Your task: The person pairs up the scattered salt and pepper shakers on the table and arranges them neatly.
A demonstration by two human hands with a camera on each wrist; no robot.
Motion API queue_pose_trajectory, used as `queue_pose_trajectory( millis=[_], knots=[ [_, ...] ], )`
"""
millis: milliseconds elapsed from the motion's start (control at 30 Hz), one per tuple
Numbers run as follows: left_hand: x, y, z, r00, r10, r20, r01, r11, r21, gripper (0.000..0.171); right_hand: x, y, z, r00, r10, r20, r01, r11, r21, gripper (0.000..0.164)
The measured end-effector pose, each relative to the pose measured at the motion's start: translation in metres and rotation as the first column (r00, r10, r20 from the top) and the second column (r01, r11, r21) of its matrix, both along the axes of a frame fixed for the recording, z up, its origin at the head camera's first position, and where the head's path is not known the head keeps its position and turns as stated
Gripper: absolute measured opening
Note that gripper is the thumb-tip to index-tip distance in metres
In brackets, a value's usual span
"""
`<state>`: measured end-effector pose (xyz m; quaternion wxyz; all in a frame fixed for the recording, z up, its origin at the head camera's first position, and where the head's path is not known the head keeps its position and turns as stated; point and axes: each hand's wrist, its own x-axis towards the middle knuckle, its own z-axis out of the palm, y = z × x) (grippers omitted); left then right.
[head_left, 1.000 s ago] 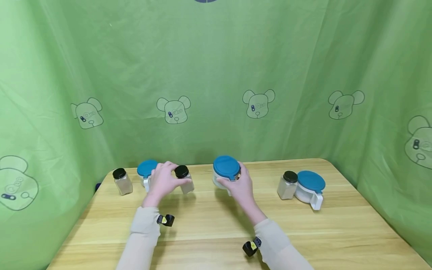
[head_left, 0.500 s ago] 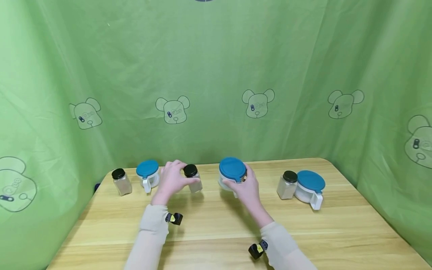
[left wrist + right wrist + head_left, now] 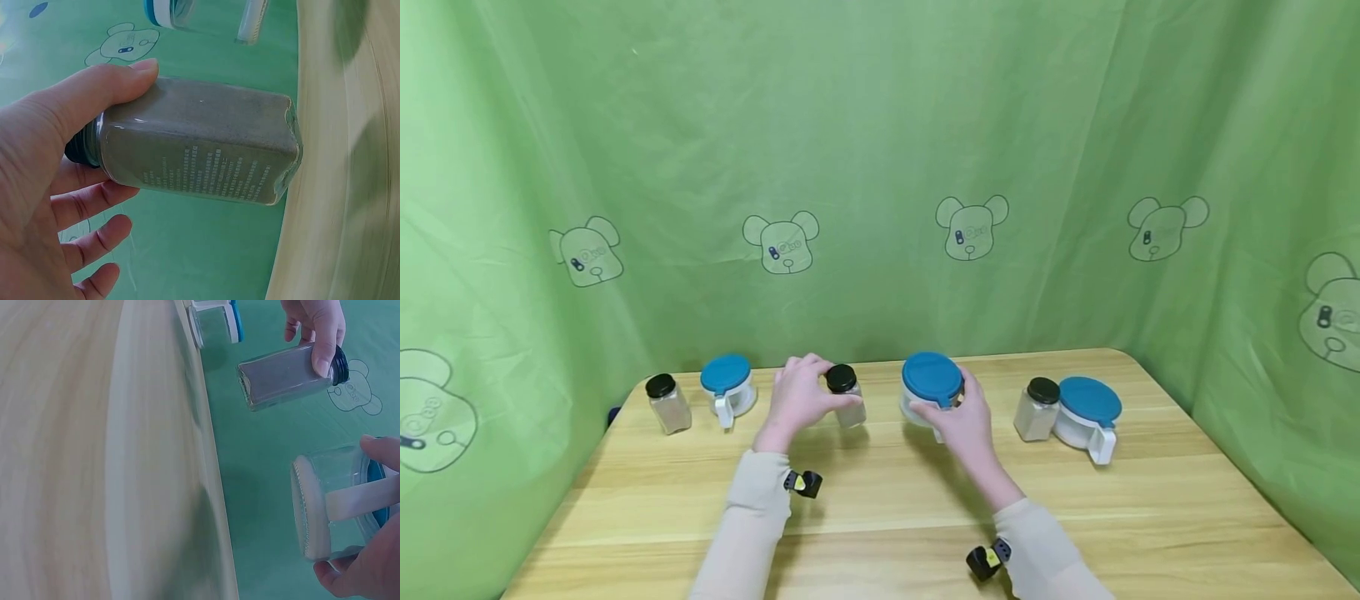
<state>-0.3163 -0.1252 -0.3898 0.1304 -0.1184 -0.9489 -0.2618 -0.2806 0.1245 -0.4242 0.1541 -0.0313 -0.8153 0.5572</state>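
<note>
In the head view my left hand pinches a square spice jar near its black lid, between thumb and fingers. Greyish powder fills this jar, and small printed text runs along one side in the left wrist view. To its right, my right hand grips a round glass seasoning jar with a blue lid and a white handle. The right wrist view shows thumb and fingers around the upper part of that seasoning jar, with white contents at its base. Both jars are held above the tabletop, apart from each other.
At the table's left stand another black-lidded spice jar and a blue-lidded seasoning jar. A similar pair stands at the right: a spice jar close beside a seasoning jar. A green curtain hangs behind the wooden table.
Both hands have moved to the right with their jars, staying side by side. The left seasoning jar, partly covered by my left hand before, now shows fully.
</note>
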Motion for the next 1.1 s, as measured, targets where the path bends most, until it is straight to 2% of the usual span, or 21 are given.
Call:
queue_pose_trajectory(
  millis=[233,567,1100],
  knots=[
    [0.000,0.013,0.001,1.000,-0.017,0.002,0.017,1.000,-0.017,0.068,0.004,0.008,0.001,1.000,-0.014,0.005,0.014,1.000,0.010,0.094],
    [0.000,0.031,0.001,0.998,-0.060,-0.017,0.060,0.998,-0.010,0.065,0.009,0.017,0.000,0.998,-0.053,0.035,0.050,0.996,0.080,0.100],
    [-0.002,0.053,-0.003,0.995,-0.101,-0.008,0.101,0.994,-0.028,0.074,0.014,0.030,-0.007,0.997,-0.067,0.041,0.065,0.997,0.044,0.096]
  ],
)
